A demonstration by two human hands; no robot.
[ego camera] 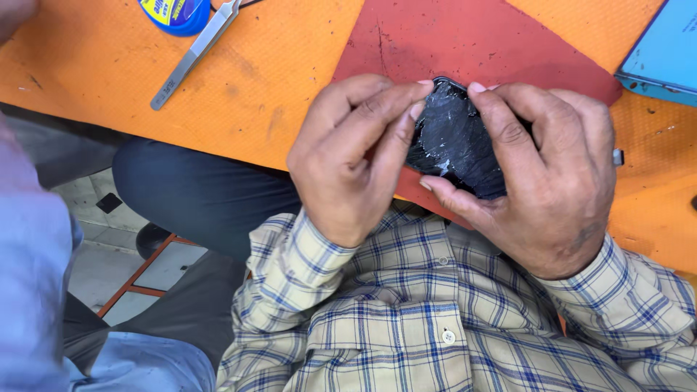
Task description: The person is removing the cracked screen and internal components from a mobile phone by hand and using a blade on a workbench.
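Both my hands grip a black flat phone-like part smeared with whitish residue, held just above the edge of an orange table. My left hand pinches its left edge with fingertips and thumb. My right hand wraps around its right side, thumb under the lower edge and index finger on the top. Much of the part is hidden behind my right fingers.
A red mat lies under the part. Metal tweezers and a blue round container lie at the far left. A blue flat device sits at the right edge. Another person's clothed legs are at the left.
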